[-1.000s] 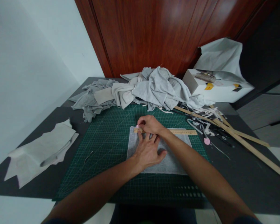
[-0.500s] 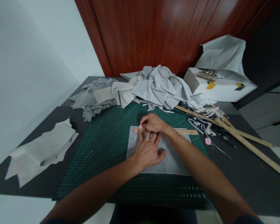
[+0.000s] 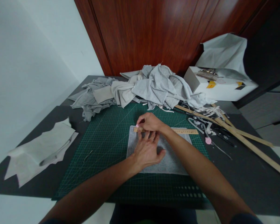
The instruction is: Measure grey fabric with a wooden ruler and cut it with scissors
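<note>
A grey piece of cloth (image 3: pixel 170 155) lies flat on the green cutting mat (image 3: pixel 102 140). Across its far edge runs a wooden ruler (image 3: pixel 184 131), whose middle is partly hidden by my hands. My left hand (image 3: pixel 148 151) lies spread on the cloth, its fingertips pressing the ruler's near edge. Just beyond it, my right hand (image 3: pixel 150 122) pinches a small pink tailor's chalk (image 3: pixel 137 125) between thumb and fingers. The chalk is at the ruler's far edge, close to its left end; any line beneath it is too small to make out.
Heaped grey fabric (image 3: pixel 157 85) covers the table's back. A white box (image 3: pixel 224 88) stands back right. Long wooden strips (image 3: pixel 249 146), cords and scraps lie on the right, with a pink disc (image 3: pixel 208 141) beside the mat. Folded pale cloth (image 3: pixel 43 147) rests on the left.
My right hand has slid slightly left along the ruler with the chalk, toward the ruler's left end. The left hand stays on the ruler, nearly still.
</note>
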{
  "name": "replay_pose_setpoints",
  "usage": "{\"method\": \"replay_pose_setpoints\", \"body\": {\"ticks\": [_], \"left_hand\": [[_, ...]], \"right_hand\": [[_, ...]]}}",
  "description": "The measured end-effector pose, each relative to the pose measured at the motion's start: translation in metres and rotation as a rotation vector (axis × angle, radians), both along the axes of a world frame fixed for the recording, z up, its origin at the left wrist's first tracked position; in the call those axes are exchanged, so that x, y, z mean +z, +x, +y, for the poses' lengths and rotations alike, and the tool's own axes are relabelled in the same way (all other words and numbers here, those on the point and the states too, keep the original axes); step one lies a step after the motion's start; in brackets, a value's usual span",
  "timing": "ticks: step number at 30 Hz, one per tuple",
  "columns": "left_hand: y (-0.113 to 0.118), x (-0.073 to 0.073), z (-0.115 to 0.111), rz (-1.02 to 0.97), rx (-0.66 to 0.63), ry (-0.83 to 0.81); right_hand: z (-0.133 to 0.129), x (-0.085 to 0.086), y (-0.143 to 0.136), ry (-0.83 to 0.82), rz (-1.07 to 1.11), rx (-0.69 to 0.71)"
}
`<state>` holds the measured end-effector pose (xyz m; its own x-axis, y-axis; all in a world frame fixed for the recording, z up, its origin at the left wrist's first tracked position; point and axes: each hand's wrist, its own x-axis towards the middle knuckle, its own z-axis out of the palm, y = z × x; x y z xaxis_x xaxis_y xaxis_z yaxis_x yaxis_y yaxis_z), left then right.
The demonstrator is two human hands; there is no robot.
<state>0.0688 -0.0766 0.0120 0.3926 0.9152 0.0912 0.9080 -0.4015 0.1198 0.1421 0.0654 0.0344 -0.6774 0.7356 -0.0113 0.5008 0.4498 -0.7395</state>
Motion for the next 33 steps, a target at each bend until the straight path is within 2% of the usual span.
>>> {"method": "replay_pose_setpoints", "body": {"ticks": [4, 10, 15, 23, 29, 33], "left_hand": [[-0.003, -0.002, 0.0, 0.007, 0.004, 0.006], [-0.006, -0.006, 0.001, 0.005, 0.006, -0.01], [-0.005, -0.004, 0.001, 0.013, 0.0, -0.017], [-0.004, -0.007, 0.001, 0.012, 0.004, -0.023], [-0.004, -0.005, 0.002, 0.021, 0.0, -0.019], [-0.004, -0.009, 0.002, 0.025, -0.007, -0.01]], "right_hand": [[0.0, -0.001, -0.002, 0.004, -0.004, 0.013], [0.005, 0.002, 0.02, -0.02, -0.058, 0.013], [0.004, 0.0, 0.015, -0.003, -0.023, 0.009], [0.005, 0.009, 0.036, -0.035, -0.076, 0.022], [0.005, 0.005, 0.028, 0.001, -0.072, 0.009], [0.006, 0.004, 0.038, -0.001, -0.101, 0.034]]}}
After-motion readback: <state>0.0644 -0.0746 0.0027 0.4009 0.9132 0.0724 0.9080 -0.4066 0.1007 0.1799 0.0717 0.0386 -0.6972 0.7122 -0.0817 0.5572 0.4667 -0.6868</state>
